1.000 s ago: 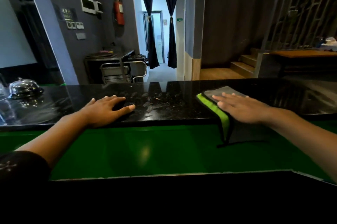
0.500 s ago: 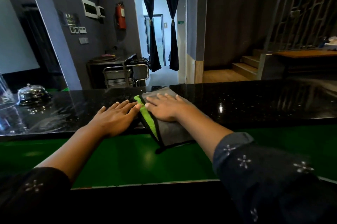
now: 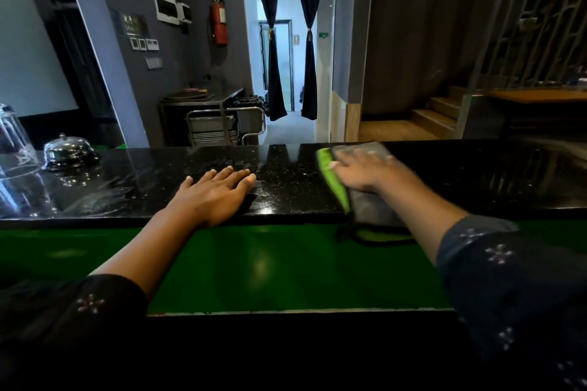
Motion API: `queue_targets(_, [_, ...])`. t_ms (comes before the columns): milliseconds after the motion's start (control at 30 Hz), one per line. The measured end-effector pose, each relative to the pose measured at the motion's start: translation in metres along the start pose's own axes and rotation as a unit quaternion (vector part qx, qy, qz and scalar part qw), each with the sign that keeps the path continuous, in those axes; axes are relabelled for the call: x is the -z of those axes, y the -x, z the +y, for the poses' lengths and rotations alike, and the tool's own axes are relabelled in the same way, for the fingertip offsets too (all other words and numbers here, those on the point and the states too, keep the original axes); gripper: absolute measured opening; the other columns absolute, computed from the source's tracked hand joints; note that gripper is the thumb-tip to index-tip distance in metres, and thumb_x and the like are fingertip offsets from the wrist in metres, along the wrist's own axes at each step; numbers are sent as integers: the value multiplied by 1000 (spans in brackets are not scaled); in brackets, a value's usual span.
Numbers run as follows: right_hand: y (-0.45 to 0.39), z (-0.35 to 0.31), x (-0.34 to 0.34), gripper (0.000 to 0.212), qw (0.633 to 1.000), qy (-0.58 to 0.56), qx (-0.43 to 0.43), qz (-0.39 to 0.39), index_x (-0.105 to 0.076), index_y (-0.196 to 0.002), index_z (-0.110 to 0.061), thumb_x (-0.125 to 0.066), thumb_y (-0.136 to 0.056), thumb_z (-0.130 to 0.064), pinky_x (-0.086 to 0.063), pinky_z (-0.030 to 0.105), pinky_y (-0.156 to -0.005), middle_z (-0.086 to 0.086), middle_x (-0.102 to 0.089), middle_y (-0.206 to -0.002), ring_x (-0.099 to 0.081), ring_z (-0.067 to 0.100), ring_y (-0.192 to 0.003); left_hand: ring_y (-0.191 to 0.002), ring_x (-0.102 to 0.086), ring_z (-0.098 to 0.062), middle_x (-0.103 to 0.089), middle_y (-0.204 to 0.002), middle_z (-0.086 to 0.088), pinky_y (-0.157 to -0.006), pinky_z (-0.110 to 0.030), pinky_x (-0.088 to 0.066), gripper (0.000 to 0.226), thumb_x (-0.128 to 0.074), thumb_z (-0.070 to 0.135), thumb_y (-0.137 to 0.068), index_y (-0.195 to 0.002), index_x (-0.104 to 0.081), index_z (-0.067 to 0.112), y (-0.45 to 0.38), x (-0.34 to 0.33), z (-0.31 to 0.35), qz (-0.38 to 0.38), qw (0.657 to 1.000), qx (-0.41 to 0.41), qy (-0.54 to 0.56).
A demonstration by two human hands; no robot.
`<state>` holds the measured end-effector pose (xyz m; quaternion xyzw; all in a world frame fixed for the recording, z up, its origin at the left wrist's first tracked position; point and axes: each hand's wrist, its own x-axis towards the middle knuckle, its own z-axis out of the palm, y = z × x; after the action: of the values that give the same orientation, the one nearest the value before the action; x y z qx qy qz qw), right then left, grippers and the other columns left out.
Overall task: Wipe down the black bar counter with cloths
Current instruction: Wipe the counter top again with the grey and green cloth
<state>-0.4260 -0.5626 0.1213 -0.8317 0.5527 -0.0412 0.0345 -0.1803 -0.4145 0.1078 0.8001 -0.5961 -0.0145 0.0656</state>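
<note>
On the black bar bench [image 3: 286, 187], seen from the single head view, the right hand [image 3: 365, 173] lay flat and spread on a grey cloth with a bright green edge [image 3: 368, 200], pressing it down rather than gripping it. That cloth sat right of centre and drooped over the near lip of the bench toward the green ledge [image 3: 254, 263] below. The left hand [image 3: 216, 196] rested well apart from it, palm down, fingers extended; something dark showed under its heel, possibly a second cloth, though that could not be made out for sure. At far left stood a chrome service bell [image 3: 70, 149] and an upturned glass [image 3: 12, 136].

Judging by how it folded and hung, the cloth looked soft, light and limp. It would likely bunch if pushed from one corner. A flat palm over its middle seemed the best hold, or a pinch at the green hem to lift it. Speckles between the hands suggested that patch still needed a pass.
</note>
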Motion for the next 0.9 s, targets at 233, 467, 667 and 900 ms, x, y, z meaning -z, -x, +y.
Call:
queue_targets(233, [67,-102,-15,60,985,-20,165,-32,-8,-155,-40,-13,-99,-61,7,55,-118,3,0,-165,1,28,-151,-148,-4,-16,-4,-161,11,-118,-50,-2,56,-1,53,-97,-151,-8,39,9,3,-2,-2,1000,1,8])
queue_targets(467, [64,-10,1,55,996,-20,71,-42,-10,-152,-48,-13,-99,-62,-1,53,-117,-6,-3,-165,-4,21,-151,-148,-4,-18,-6,-161,8,-118,-52,0,60,0,58,-95,-150,-12,40,9,1,0,6,1000,-12,26])
queue_targets(667, [17,-46,-2,63,999,-18,-34,-25,-7,-156,-37,-11,-98,-62,2,58,-118,7,0,-165,0,32,-151,-148,-5,-21,-8,-161,7,-116,-56,-1,59,-6,57,-96,-151,-14,37,5,2,4,17,999,-14,35])
queue_targets(900, [39,-148,-19,57,993,-13,111,-36,-7,-155,-41,-10,-100,-56,2,55,-119,2,-3,-165,-2,26,-151,-147,-11,-21,-15,-160,-6,-119,-49,-3,67,-11,54,-97,-153,3,20,13,1,0,51,992,-15,115])
